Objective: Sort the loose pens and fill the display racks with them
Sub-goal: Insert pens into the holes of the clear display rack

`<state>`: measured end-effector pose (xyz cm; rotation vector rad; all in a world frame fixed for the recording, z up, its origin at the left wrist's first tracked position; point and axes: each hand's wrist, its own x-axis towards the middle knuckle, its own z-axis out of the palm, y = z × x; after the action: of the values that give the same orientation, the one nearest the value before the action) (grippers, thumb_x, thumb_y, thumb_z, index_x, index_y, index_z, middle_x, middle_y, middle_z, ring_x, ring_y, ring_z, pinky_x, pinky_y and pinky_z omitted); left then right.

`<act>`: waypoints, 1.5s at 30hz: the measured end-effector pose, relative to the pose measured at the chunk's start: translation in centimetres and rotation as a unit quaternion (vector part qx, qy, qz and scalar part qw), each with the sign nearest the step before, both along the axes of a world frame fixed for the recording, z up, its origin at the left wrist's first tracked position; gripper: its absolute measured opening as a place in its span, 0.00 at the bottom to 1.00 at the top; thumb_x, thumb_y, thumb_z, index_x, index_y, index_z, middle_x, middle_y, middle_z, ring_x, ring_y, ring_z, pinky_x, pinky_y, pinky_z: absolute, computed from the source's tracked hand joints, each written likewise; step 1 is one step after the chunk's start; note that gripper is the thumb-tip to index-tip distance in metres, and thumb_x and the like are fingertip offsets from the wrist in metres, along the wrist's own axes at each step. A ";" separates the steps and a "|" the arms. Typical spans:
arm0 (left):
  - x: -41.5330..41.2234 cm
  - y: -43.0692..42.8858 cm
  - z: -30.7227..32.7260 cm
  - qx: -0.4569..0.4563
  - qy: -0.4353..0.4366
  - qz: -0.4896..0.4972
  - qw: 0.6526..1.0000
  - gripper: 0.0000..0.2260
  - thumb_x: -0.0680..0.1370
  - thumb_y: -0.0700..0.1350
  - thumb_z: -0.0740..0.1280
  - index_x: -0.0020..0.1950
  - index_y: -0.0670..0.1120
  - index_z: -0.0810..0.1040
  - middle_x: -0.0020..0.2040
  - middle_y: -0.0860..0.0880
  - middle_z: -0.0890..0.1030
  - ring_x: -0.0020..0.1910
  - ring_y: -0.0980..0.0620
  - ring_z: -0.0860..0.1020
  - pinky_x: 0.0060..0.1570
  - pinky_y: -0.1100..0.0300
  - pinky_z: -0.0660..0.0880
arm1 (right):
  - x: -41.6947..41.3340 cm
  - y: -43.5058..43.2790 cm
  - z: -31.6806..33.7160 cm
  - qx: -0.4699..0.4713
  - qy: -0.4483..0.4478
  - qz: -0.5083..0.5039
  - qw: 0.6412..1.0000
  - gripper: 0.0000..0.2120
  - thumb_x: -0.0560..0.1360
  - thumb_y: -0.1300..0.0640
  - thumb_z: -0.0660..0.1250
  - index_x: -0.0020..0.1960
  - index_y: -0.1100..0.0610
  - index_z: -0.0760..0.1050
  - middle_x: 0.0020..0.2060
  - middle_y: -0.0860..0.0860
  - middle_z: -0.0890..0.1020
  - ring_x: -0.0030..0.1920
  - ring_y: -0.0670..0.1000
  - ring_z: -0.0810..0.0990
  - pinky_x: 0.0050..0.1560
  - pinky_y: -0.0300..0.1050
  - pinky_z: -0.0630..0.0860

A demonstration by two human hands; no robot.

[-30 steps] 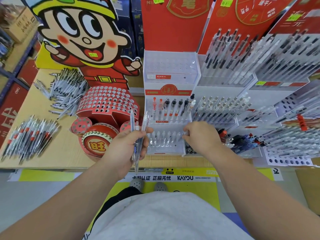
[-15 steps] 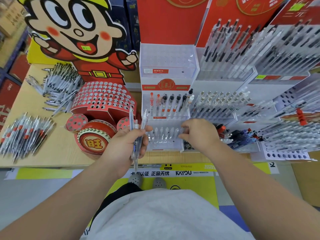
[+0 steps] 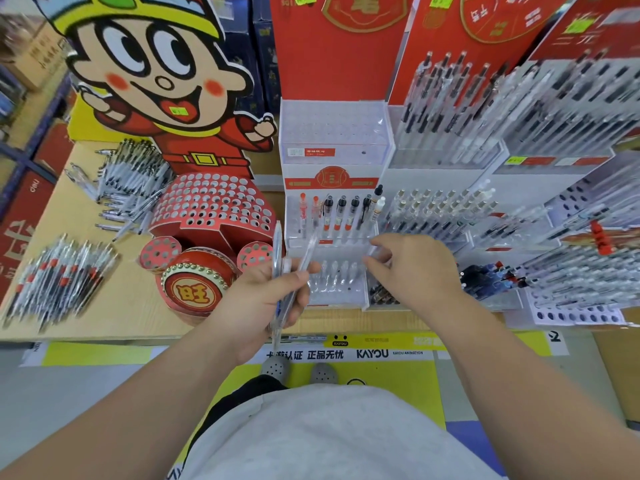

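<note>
Pens [image 3: 277, 247], likely light, stiff and slick, stand bunched in the left hand [image 3: 263, 299], gripped mid-barrel; the right hand [image 3: 419, 271] curls over the near rack [image 3: 332, 299], whether pinching one I cannot tell.

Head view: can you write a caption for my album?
Left hand grips clear pens; right hand reaches toward the clear display rack.

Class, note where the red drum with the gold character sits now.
Head view, left of centre: the red drum sits on the table, between loose pens and the left hand.
</note>
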<state>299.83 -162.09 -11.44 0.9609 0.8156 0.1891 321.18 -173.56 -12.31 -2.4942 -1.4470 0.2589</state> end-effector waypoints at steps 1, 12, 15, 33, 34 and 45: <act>0.1 -0.1 0.2 0.002 -0.005 -0.013 1.000 0.09 0.81 0.40 0.65 0.58 0.40 0.83 0.32 0.44 0.75 0.27 0.50 0.69 0.28 0.60 0.65 | -0.4 -0.3 0.9 0.045 0.046 -0.023 0.998 0.14 0.77 0.44 0.69 0.60 0.48 0.82 0.41 0.44 0.85 0.44 0.48 0.83 0.45 0.45 0.79; 2.0 -1.6 1.7 0.085 0.005 -0.090 0.992 0.02 0.78 0.37 0.70 0.46 0.43 0.82 0.32 0.43 0.76 0.28 0.49 0.71 0.27 0.60 0.69 | -3.0 -0.3 5.0 0.132 0.585 -0.078 0.796 0.03 0.77 0.59 0.71 0.46 0.59 0.82 0.31 0.49 0.81 0.30 0.46 0.74 0.30 0.35 0.71; 2.3 -2.1 2.1 0.120 0.016 -0.089 0.989 0.06 0.78 0.37 0.71 0.41 0.45 0.83 0.32 0.42 0.78 0.27 0.49 0.71 0.28 0.60 0.71 | -2.8 -0.3 4.8 0.140 0.582 -0.094 0.796 0.09 0.75 0.57 0.73 0.37 0.57 0.79 0.29 0.51 0.79 0.29 0.47 0.72 0.29 0.36 0.71; -0.6 0.5 3.2 0.082 0.048 -0.088 0.992 0.09 0.82 0.40 0.65 0.50 0.35 0.82 0.34 0.42 0.80 0.26 0.51 0.70 0.25 0.63 0.67 | -3.9 1.9 4.1 0.146 0.620 -0.088 0.766 0.04 0.79 0.62 0.68 0.50 0.62 0.81 0.32 0.51 0.82 0.32 0.48 0.77 0.35 0.40 0.75; -0.9 1.0 3.1 0.096 0.052 -0.089 0.990 0.09 0.82 0.39 0.66 0.50 0.35 0.82 0.34 0.42 0.80 0.25 0.52 0.70 0.25 0.64 0.67 | -4.2 2.1 4.1 0.147 0.621 -0.094 0.764 0.04 0.79 0.62 0.68 0.50 0.63 0.80 0.32 0.51 0.81 0.31 0.48 0.77 0.34 0.39 0.75; -3.2 5.6 1.6 0.080 0.097 -0.079 0.989 0.14 0.81 0.50 0.68 0.45 0.41 0.84 0.41 0.31 0.81 0.27 0.46 0.67 0.22 0.62 0.63 | -7.7 4.4 4.1 0.187 0.559 -0.179 0.788 0.04 0.79 0.62 0.67 0.49 0.60 0.81 0.33 0.52 0.82 0.31 0.47 0.78 0.34 0.38 0.76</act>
<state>296.62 -156.52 -9.79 1.2031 0.9084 0.0232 313.44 -169.19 -8.21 -1.6322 -0.4391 1.0247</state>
